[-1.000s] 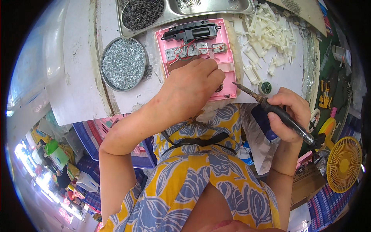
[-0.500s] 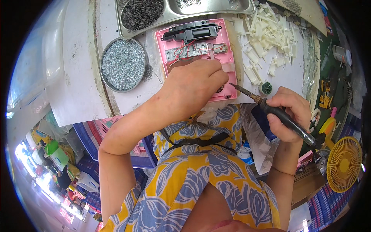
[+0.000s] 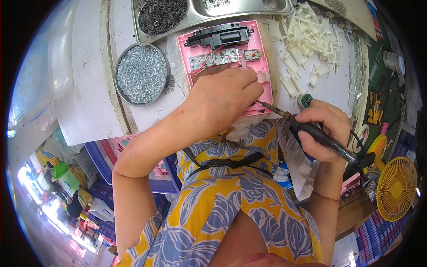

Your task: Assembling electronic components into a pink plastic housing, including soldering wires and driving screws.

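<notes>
A pink plastic housing [image 3: 265, 66] lies on the table in front of me, with a black module [image 3: 222, 37], a metal strip [image 3: 216, 59] and thin red and green wires fitted in it. Over its lower part rests my left hand [image 3: 227, 92], fingers curled and closed; what they pinch, if anything, is hidden beneath the hand. My right hand [image 3: 325, 129] grips a black-handled soldering iron [image 3: 318, 135]. The iron's tip points left and reaches the housing's lower right, close beside my left fingertips. I cannot tell whether the tip touches anything there.
A round tin of small silvery screws [image 3: 141, 74] stands at left. Behind the housing is a metal tray [image 3: 202, 22] with dark springs. White plastic parts [image 3: 311, 38] are heaped at right, near a green solder spool [image 3: 305, 100]. A yellow fan [image 3: 396, 189] stands at lower right.
My right hand has brought the soldering iron left, its tip now at my left fingertips over the housing. The left hand has stayed nearly still.
</notes>
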`<state>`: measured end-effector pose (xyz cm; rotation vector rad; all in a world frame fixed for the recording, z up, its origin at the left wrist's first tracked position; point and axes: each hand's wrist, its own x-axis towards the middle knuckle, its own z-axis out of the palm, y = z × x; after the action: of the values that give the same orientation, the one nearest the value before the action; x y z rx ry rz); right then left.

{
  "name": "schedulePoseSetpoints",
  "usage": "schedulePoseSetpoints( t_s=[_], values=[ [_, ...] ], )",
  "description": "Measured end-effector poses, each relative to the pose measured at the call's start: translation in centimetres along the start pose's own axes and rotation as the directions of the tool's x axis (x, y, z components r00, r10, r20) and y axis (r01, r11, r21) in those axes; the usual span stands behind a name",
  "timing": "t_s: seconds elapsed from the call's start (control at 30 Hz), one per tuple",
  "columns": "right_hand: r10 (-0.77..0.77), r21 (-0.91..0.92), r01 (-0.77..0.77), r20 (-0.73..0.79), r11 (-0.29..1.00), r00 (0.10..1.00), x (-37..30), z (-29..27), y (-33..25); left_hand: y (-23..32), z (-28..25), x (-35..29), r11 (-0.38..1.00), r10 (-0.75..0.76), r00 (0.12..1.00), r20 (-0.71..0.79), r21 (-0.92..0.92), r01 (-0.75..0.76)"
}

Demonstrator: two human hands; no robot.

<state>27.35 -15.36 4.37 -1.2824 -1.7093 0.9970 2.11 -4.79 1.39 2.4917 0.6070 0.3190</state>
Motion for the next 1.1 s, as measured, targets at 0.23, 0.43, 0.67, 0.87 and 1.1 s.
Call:
schedulePoseSetpoints(
  t_s=[0.23,0.43,0.67,0.87,1.1],
  values=[
    [-0.003,-0.055,0.004,0.010,0.999,1.000,0.5,0.2,-0.5,0.2,0.0,0.0,1.000,-0.004,1.000,0.004,0.021,0.004],
    [0.019,-0.076,-0.023,-0.047,0.997,0.999,-0.7,-1.1,-1.1,0.2,-0.1,-0.2,0.999,0.003,1.000,-0.008,0.039,-0.003],
    [0.226,0.197,-0.140,-0.535,0.970,0.814,-12.5,-9.7,0.3,-0.3,-0.1,-0.1,0.998,0.049,0.999,-0.009,0.044,-0.048],
    [0.198,0.137,-0.217,-0.938,0.966,0.286,-19.4,-17.3,0.8,0.0,0.5,-0.1,0.996,0.042,0.998,-0.049,0.081,-0.038],
    [0.087,0.086,-0.033,-0.996,0.996,0.030,-20.7,-22.9,3.7,2.7,-0.2,0.5,0.997,-0.070,0.987,-0.148,-0.041,0.065]
  ],
)
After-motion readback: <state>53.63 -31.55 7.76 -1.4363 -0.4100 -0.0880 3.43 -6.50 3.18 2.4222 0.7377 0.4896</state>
